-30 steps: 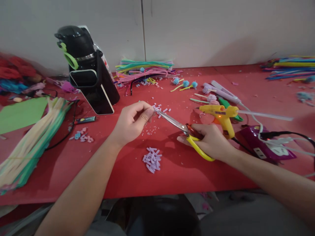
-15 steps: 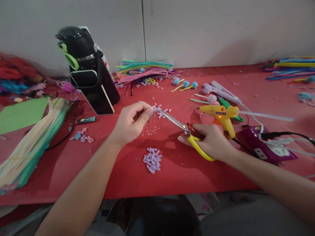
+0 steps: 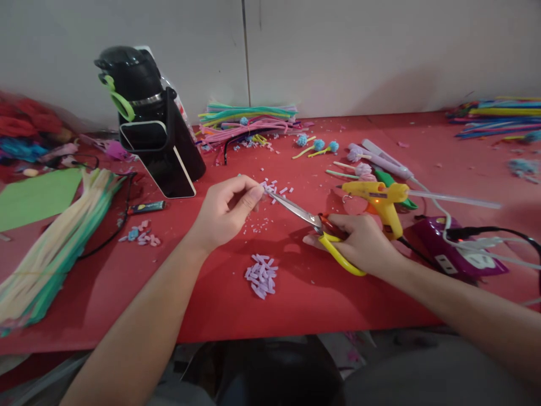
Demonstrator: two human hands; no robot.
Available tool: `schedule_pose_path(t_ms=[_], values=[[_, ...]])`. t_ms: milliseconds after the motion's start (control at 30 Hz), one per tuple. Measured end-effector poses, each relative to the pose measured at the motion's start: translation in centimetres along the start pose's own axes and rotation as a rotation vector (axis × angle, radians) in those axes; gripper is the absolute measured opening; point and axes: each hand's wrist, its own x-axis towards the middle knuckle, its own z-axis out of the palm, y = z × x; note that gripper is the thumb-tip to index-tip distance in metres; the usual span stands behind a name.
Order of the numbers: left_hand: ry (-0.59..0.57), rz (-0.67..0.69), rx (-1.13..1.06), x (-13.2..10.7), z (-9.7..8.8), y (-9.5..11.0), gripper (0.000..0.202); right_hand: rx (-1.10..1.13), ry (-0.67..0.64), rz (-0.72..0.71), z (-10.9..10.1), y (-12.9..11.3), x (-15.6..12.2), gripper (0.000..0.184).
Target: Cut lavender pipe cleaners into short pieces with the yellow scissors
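A red surface (image 3: pixel 211 307) lies beneath the scissors (image 3: pixel 310 216). Far left of the scissors is a bundle of cream and green pipe cleaners (image 3: pixel 63 248); beyond them to the left, a black insulated bottle (image 3: pixel 186 144). The right hand (image 3: pixel 366 242) grips the scissors' yellow-and-red handles. The left hand (image 3: pixel 230 208) pinches thumb and forefinger together at the scissors' tips; what it holds is too small to tell. A yellow hot-glue gun (image 3: pixel 378 197) lies right of the scissors. Nearer the person than the scissors sits a pile of cut lilac pipe-cleaner pieces (image 3: pixel 261 276); smaller lilac bits (image 3: pixel 284 190) lie beside the tips.
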Motion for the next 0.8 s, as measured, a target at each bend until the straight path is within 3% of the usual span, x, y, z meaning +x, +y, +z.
schedule_pose_path(t_ms=[300,600,800], values=[[-0.029,-0.014,-0.021,-0.1,-0.2,-0.1,0.025,0.003,0.039,0.026,-0.1,-0.5,0.0,0.061],[-0.069,0.027,0.073,-1.3,0.3,-2.0,0.02,-0.032,0.0,0.01,0.3,0.1,0.1,0.062],[-0.321,0.083,0.398,-4.9,-1.0,0.2,0.023,-0.027,0.05,-0.025,0.3,-0.3,-0.2,0.062]])
